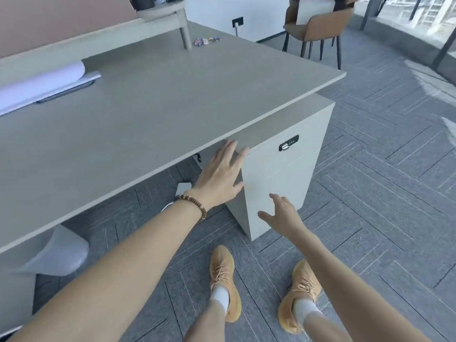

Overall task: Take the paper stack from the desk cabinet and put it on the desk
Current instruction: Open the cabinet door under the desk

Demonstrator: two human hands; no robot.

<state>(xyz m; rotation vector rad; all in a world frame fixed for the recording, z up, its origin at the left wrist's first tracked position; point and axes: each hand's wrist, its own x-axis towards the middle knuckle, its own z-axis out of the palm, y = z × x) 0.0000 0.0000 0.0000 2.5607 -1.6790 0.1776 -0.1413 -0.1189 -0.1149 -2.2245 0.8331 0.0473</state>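
One desk (153,95), one cabinet (283,174) with one lock (288,143), two hands (222,174) (283,213), two shoes (225,280) (299,292), one bracelet (193,202), one chair (318,28).

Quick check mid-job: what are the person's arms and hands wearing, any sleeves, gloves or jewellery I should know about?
Both forearms are bare, with no sleeves in view and no gloves. The left hand has a brown beaded bracelet with one lighter bead around the wrist. The right hand carries no bracelet, watch or ring that shows. The fingers on both hands are uncovered.
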